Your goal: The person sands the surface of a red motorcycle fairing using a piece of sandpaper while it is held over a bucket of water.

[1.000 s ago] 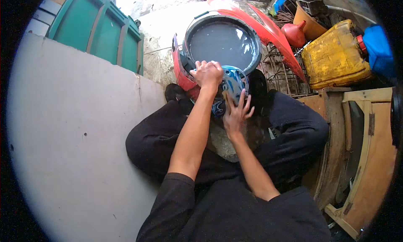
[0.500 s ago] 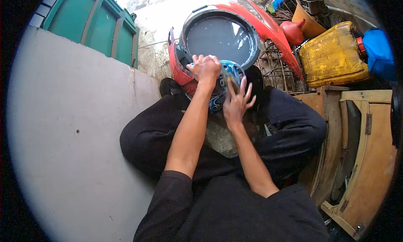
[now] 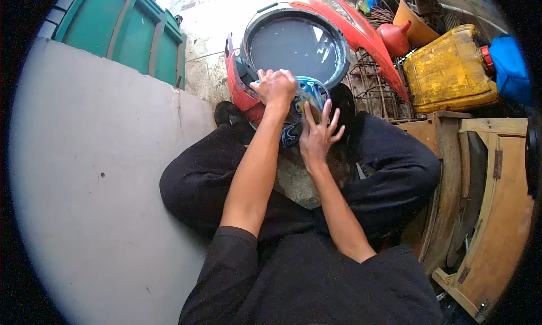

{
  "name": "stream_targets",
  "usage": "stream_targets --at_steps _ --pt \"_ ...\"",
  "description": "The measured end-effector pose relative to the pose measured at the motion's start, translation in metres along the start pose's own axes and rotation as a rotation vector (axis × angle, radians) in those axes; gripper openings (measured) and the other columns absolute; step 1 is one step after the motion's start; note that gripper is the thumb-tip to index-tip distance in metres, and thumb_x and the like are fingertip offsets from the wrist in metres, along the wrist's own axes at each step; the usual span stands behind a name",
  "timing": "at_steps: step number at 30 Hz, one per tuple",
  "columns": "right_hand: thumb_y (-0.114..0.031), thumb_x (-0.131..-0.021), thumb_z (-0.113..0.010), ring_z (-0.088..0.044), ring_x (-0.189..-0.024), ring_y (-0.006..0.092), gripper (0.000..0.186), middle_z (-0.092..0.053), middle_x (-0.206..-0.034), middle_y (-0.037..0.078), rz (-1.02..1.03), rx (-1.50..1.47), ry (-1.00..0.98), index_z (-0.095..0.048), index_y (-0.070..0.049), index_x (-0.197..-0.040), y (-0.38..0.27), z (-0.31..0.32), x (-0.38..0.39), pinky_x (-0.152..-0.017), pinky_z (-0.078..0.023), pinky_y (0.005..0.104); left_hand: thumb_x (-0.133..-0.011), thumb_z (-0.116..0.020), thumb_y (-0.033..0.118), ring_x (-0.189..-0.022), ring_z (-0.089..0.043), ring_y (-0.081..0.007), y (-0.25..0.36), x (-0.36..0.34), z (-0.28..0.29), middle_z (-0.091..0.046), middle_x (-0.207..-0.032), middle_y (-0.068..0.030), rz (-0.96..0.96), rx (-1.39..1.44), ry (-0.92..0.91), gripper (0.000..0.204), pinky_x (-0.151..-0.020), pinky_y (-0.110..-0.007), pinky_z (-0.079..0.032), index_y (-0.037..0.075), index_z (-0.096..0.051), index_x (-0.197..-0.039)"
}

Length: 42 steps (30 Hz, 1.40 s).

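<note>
Between my knees is a curved, glossy blue part with a dark and white swirl pattern [image 3: 310,88], resting against the near rim of a round dark tub of grey water [image 3: 293,45]. My left hand [image 3: 275,90] is closed over the upper left edge of this part. On its right side lies my right hand [image 3: 319,132], with its fingers spread and fingertips against the surface. A small yellowish-brown patch shows under those fingertips; whether it is a pad or part of the surface I cannot make out.
A red plastic body panel [image 3: 367,48] curves around the tub. To the right are a red funnel [image 3: 394,38], a dirty yellow jerrycan [image 3: 449,71], a blue container [image 3: 511,68] and a wooden cabinet door [image 3: 502,212]. A white wall [image 3: 107,172] borders my left side.
My right hand has shifted very slightly on the blue part, and its fingers look sharper now. The left hand keeps its grip in the same place.
</note>
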State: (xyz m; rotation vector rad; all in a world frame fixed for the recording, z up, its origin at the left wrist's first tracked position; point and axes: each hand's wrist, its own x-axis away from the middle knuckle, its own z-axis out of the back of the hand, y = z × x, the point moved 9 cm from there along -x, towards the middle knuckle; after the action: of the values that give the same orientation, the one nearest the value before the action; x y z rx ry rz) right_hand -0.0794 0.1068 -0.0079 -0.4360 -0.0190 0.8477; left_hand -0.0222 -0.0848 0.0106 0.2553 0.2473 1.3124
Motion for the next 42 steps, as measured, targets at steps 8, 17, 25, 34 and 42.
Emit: stream_targets --at_steps 8,17,25,34,42 --pt "-0.026 -0.098 -0.054 -0.016 -0.149 0.0446 0.045 -0.019 -0.166 0.011 0.052 0.007 0.051 -0.055 -0.041 -0.141 -0.022 0.015 -0.031 -0.111 -0.010 0.0735 -0.092 -0.044 0.033 -0.108 -0.060 -0.0298 0.001 0.003 0.000 -0.073 -0.098 -0.0116 -0.005 0.034 0.057 0.044 -0.088 -0.057 -0.042 0.005 -0.078 -0.085" --pt "-0.029 -0.099 -0.054 -0.013 -0.150 0.0449 0.042 -0.019 -0.165 0.015 0.050 -0.117 0.023 -0.058 -0.044 -0.138 -0.001 0.005 -0.022 -0.112 -0.003 0.0704 -0.092 -0.044 0.032 -0.108 -0.060 -0.0301 0.004 0.001 0.003 -0.073 -0.099 -0.0114 0.009 0.038 0.073 0.044 -0.088 -0.057 -0.042 0.004 -0.077 -0.085" --pt "-0.033 -0.100 -0.056 -0.011 -0.151 0.0441 0.039 -0.018 -0.166 0.014 0.013 -0.095 -0.054 -0.058 -0.049 -0.136 0.011 -0.001 0.000 -0.111 -0.002 0.0711 -0.092 -0.043 0.032 -0.110 -0.060 -0.0296 0.000 0.003 0.000 -0.074 -0.102 -0.0120 -0.003 0.027 0.018 0.044 -0.090 -0.057 -0.042 0.005 -0.077 -0.086" --pt "-0.034 -0.100 -0.054 -0.011 -0.150 0.0457 0.038 -0.017 -0.166 0.015 0.043 -0.095 -0.017 -0.059 -0.047 -0.135 0.013 -0.008 0.008 -0.111 -0.002 0.0725 -0.093 -0.044 0.030 -0.106 -0.061 -0.0310 -0.003 0.003 0.000 -0.074 -0.098 -0.0135 -0.030 0.050 0.097 0.044 -0.088 -0.059 -0.042 0.002 -0.076 -0.082" --pt "-0.034 -0.099 -0.054 -0.015 -0.149 0.0458 0.039 -0.019 -0.166 0.014 0.050 -0.156 0.018 -0.058 -0.046 -0.136 -0.002 0.000 -0.020 -0.110 -0.007 0.0741 -0.093 -0.044 0.031 -0.108 -0.061 -0.0292 -0.003 0.000 -0.001 -0.074 -0.099 -0.0104 0.008 -0.006 0.043 0.044 -0.090 -0.060 -0.042 0.004 -0.076 -0.083"
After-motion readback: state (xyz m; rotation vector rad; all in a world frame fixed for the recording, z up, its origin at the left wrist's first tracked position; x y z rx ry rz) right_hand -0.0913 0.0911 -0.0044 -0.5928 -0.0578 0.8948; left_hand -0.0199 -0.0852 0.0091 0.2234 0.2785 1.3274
